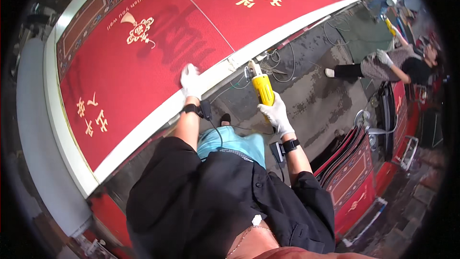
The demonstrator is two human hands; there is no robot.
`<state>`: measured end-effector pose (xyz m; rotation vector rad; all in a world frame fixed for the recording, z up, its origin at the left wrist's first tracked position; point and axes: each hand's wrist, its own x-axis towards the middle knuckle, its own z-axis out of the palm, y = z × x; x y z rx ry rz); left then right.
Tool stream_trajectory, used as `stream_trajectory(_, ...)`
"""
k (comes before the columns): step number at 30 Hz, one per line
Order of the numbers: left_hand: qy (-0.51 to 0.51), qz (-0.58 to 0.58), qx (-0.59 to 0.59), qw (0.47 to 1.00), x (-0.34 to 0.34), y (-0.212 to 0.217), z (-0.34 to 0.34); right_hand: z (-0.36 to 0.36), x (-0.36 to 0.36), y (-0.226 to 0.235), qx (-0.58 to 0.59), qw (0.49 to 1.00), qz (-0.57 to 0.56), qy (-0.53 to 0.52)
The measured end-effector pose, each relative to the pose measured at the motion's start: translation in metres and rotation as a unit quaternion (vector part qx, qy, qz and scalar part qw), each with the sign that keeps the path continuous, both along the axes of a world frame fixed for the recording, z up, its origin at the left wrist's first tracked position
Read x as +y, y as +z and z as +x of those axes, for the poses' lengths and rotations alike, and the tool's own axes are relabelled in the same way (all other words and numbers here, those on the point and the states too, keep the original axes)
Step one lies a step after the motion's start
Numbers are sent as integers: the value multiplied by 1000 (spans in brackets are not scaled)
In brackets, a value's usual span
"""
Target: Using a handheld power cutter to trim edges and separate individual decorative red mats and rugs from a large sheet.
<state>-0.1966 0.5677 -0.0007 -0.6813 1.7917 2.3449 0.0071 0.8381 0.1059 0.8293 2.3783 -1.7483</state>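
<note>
My left hand [191, 82], in a white glove, rests on the near edge of a long red mat [167, 64] with gold lettering and emblems. Its fingers lie flat, partly over the mat's white border [143, 133]. In my right hand [278, 115], also gloved in white, is a yellow handheld electric cutter [263, 89]. The cutter's round metal head [249, 71] is by the border's outer edge, to the right of my left hand. Whether the blade touches the border I cannot tell. Black straps with small boxes sit on both my wrists.
Loose cables [287, 67] lie on the dark floor [316, 110] beyond the cutter. At the right, a person [390, 64] in white gloves holds another yellow tool [389, 25]. Stacked red patterned mats [352, 168] stand at my lower right. A large grey roll [40, 129] lines the left end.
</note>
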Motion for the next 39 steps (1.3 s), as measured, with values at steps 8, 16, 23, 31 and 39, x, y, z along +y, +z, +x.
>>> stream_trajectory(8,-63,-775,11,629,-41,9,-33,-73,21,-13,-77,981,108,143)
stream_trajectory(16,-51,-771,28,634,-37,17,-27,-111,33,-6,-110,972,99,180)
stream_trajectory(23,-45,-759,37,649,-35,12,-27,-140,44,-14,-88,971,90,201)
stream_trajectory(31,-45,-779,37,625,-34,15,-28,-173,40,-29,-44,977,83,192)
stream_trajectory(39,-63,-766,17,639,-32,24,-30,-233,23,-44,-53,976,17,211)
